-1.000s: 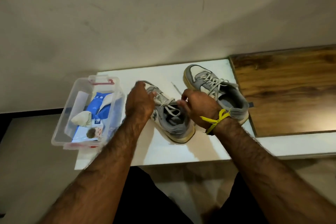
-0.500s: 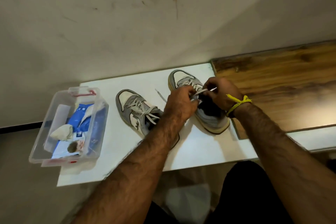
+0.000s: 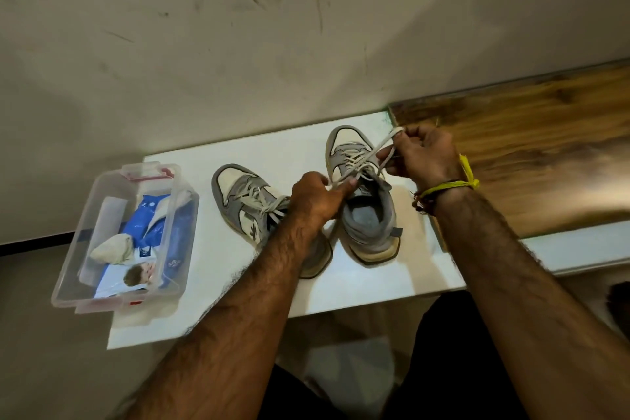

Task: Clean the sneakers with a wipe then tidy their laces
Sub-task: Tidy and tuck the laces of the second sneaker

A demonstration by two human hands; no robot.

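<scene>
Both hands [image 3: 368, 174] have pulled the lace [image 3: 371, 155] taut; fingertips hidden.

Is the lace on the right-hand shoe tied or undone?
Undone. The left hand and right hand each pinch a loose end of the lace over the shoe, and no bow shows.

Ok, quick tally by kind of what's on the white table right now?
Sneakers: 2, left sneaker and right sneaker
Clear plastic bins: 1
Total: 3
</scene>
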